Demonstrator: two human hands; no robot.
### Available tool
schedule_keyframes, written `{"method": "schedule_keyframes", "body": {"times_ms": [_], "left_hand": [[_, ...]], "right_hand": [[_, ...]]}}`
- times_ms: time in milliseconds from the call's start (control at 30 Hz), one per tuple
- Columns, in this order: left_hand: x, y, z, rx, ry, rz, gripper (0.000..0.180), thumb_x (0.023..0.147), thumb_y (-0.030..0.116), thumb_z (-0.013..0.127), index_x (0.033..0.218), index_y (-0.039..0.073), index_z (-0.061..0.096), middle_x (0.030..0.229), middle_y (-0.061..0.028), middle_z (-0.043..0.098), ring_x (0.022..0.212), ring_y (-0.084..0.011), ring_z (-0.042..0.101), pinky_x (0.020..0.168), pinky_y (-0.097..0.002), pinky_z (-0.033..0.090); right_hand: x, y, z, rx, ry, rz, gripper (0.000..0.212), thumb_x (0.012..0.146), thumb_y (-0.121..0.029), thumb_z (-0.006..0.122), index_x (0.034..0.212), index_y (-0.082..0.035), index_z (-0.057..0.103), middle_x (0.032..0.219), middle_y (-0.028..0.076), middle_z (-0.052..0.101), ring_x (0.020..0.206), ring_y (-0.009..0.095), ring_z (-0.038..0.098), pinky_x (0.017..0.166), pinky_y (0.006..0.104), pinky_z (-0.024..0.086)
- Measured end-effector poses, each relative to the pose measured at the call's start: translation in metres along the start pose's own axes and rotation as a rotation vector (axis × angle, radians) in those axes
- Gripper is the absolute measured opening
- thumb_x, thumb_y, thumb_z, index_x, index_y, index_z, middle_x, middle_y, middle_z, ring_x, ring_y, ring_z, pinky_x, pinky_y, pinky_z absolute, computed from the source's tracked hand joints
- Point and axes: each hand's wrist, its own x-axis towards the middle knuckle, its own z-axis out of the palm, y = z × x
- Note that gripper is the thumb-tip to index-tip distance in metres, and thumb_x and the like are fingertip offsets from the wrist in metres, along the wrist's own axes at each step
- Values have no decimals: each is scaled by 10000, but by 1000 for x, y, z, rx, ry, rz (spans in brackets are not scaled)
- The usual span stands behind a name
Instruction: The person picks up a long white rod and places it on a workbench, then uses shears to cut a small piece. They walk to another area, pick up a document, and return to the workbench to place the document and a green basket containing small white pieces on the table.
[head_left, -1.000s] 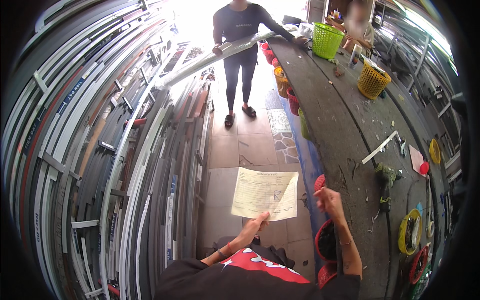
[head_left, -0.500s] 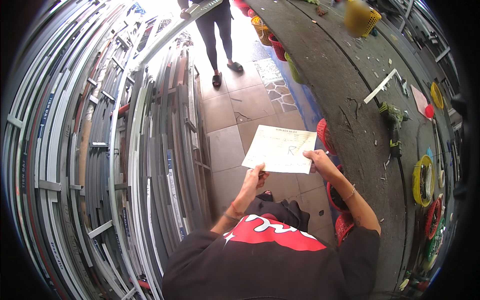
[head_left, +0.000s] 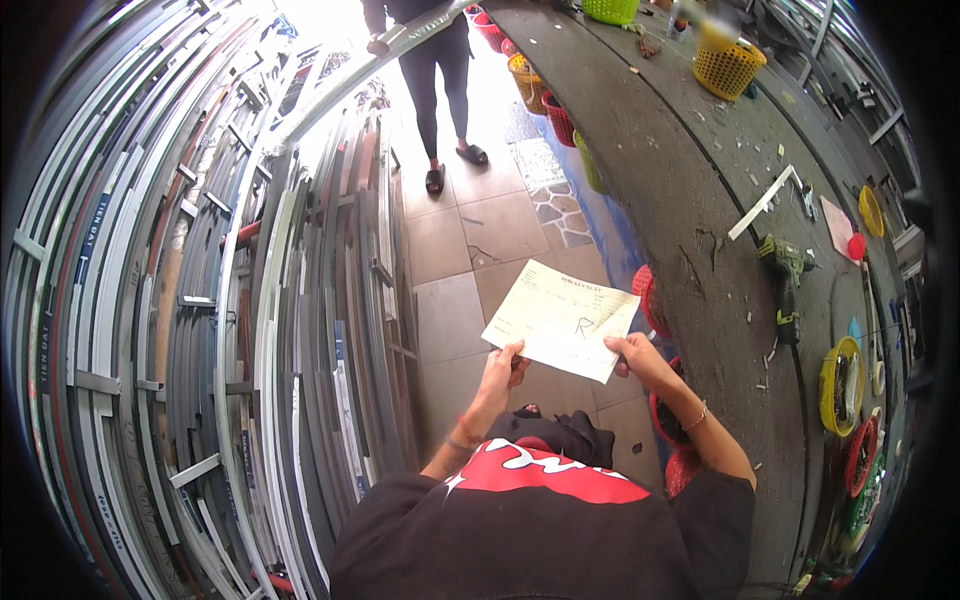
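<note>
1. Head view: the pale yellow paper sheet (head_left: 560, 312) sits tilted at the centre of the frame, above the tiled floor (head_left: 445, 315).
2. Tear hazard: the sheet could crease or rip if the hands pull apart, as both grip it near its edges.
3. Drop hazard: a loosened pinch on either side would probably let the sheet sag or slip.
4. Snag hazard: an upward shift in the frame could bring the right hand (head_left: 638, 358) against the red basket (head_left: 652, 300).
5. Left hand (head_left: 501, 374): thumb over the lower edge, fingers curled beneath, pinching the sheet.
6. Right hand: thumb over the right edge, pinching the sheet; exact finger spread underneath cannot be told.
</note>
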Motion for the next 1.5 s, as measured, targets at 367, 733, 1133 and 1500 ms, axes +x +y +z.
{"method": "schedule_keyframes", "body": {"times_ms": [367,733,1133,1500], "left_hand": [[44,22,-13,-31,34,65,216,833,258,514,696,91,505,580,42,444,449,-32,321,405,-202,204],[150,75,-59,-143,93,187,270,876,275,464,688,84,498,568,35,424,418,-38,275,402,-217,213],[301,229,-86,-269,299,296,259,879,269,460,685,99,488,557,30,403,398,-43,242,379,-210,195],[438,305,-147,-428,347,223,246,875,300,469,739,96,498,576,23,420,397,-54,262,375,-208,207]], "right_hand": [[-8,-37,6,-500,-57,-116,416,890,-297,479,623,19,525,539,12,477,521,74,420,482,248,347],[129,-199,-57,-869,-137,-366,354,869,-293,496,842,43,606,617,138,571,544,142,501,555,300,432],[458,-402,-130,-792,15,-287,345,804,-247,513,756,82,606,596,61,560,520,131,515,485,280,409],[694,-467,-138,-533,-33,-316,290,812,-196,507,646,28,589,519,48,528,432,116,484,429,258,389]]}}
